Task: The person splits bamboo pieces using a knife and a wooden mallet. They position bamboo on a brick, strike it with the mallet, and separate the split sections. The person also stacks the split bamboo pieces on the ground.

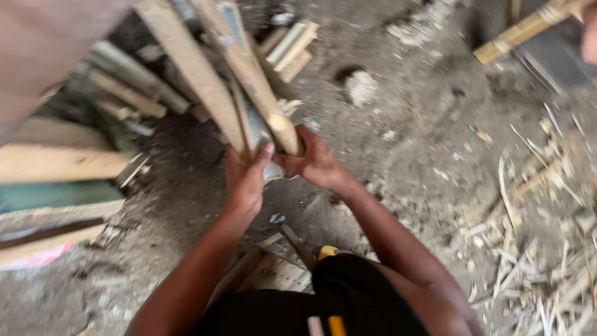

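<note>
Two long split bamboo strips (249,68) stand in the middle of the view, their lower ends gathered between both hands and their upper ends leaning away to the far left. The left hand (245,177) wraps the bottom of the left strip, its grip closed on the wood with the thumb up along it. The right hand (314,162) closes round the end of the right strip, fingers curled over it. A thin pale piece (258,134) sits between the two strips, but the blur makes it hard to tell what it is.

Behind the strips, on the far left, lies a pile of cut bamboo pieces (134,93). Flat boards (59,163) lie at the left edge. The dirt floor (404,130) spreads under everything. On the right, a litter of bamboo shavings (547,249) covers the ground. At the far right corner, another bamboo pole (528,28) reaches into view. Near the person's lap, a yellow-handled tool (328,251) pokes out beside a wooden block (273,270).
</note>
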